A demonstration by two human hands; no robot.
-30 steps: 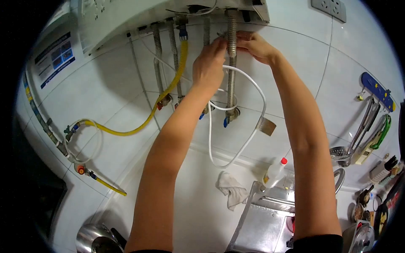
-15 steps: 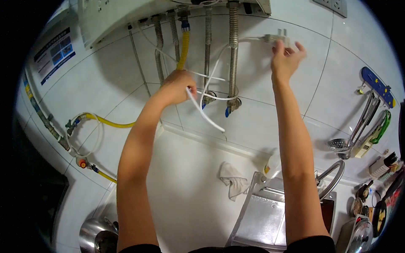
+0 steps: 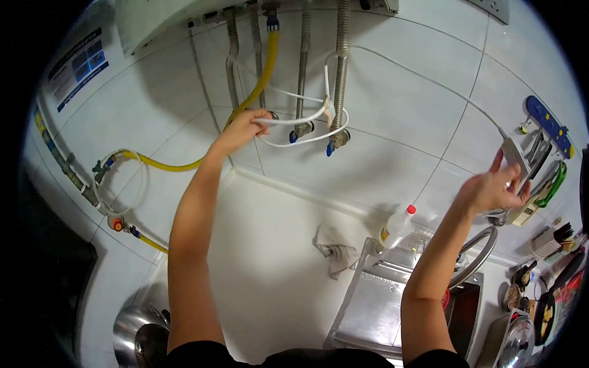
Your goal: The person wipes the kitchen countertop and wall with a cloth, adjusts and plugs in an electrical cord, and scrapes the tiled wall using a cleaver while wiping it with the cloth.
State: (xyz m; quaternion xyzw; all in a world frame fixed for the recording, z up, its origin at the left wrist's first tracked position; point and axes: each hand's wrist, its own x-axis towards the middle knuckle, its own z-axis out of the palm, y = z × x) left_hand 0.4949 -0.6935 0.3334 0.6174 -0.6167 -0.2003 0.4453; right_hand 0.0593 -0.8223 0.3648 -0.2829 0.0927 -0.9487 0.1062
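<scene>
My left hand [image 3: 244,129] is closed around a loop of white power cord [image 3: 294,121] below the wall-mounted unit [image 3: 165,18]. The loop circles two ribbed metal hoses [image 3: 342,43], near their blue-handled valves [image 3: 336,142]. Out to the right, my right hand [image 3: 491,191] grips the pale power plug [image 3: 516,156] at the cord's end. From the plug, the cord stretches up and left along the tiles, passing by the metal hoses. A yellow hose [image 3: 267,67] runs down behind my left hand.
Hanging utensils [image 3: 540,156] are close to my right hand. Below are a steel sink [image 3: 377,306] with a curved faucet [image 3: 485,254], a white bottle [image 3: 397,228] with a red cap, and a grey cloth [image 3: 336,250]. A socket panel [image 3: 494,7] is at upper right.
My right hand has carried the plug right and down, drawing the cord out across the wall. My left hand has shifted slightly left, and the loose cord below it has been pulled into a loop.
</scene>
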